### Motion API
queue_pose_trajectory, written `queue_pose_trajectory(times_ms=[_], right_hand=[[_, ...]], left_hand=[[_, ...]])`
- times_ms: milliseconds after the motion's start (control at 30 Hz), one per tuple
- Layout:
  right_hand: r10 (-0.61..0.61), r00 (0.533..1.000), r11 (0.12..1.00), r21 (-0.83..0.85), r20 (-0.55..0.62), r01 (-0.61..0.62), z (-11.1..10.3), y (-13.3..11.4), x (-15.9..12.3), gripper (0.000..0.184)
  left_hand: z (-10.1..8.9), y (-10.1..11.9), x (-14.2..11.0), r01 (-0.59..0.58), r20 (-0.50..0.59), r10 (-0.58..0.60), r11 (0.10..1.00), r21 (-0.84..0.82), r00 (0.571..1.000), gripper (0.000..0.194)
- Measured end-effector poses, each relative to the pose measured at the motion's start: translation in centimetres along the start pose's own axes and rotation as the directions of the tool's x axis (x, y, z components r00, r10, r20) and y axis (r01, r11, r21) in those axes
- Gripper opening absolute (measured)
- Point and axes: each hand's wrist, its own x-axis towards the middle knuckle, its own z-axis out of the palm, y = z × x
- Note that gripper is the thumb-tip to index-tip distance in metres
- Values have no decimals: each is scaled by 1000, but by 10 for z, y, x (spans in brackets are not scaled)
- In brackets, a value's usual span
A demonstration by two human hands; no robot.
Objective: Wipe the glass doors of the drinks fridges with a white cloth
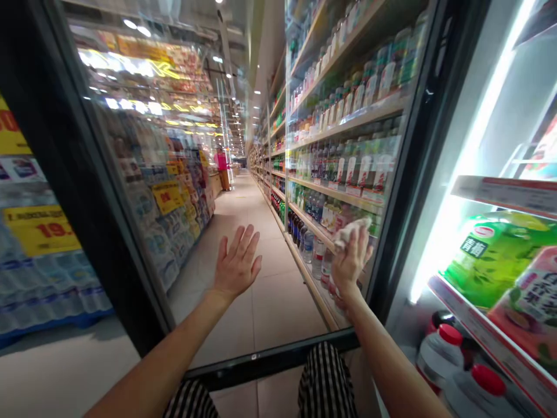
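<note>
A glass door (270,296) with a black frame stands swung out before me. My left hand (236,262) is raised in front of the pane, fingers stretched and the palm toward the glass, holding nothing; whether it touches the glass I cannot tell. Toward the pane's right side, my right hand (349,264) presses a crumpled white cloth (351,230) to the glass. Part of the cloth is hidden behind the fingers.
At the right, a lit cooler holds green packs (491,249), a pink pack (533,307) and red-capped bottles (441,348). Shelves of drinks (348,145) show in the pane. Stacked water packs (56,273) stand left. A person in pink (221,165) is far down the aisle.
</note>
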Motion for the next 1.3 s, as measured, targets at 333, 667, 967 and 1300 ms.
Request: queue_pose_trajectory(times_ms=[333, 667, 967, 1300], right_hand=[[-336, 910, 941, 124, 242, 314, -11, -12, -36, 44], [-397, 865, 918, 155, 307, 366, -16, -18, -42, 43], [-113, 975, 993, 54, 193, 104, -10, -18, -32, 52], [195, 979, 980, -54, 52, -193, -9, 10, -36, 53]], left_hand=[[1, 11, -11, 50, 18, -49, 998, -36, 999, 67], [5, 12, -14, 69, 9, -68, 996, -60, 998, 67], [7, 14, -15, 76, -6, -77, 995, -61, 997, 65], [7, 15, -16, 82, 9, -81, 994, -70, 997, 60]])
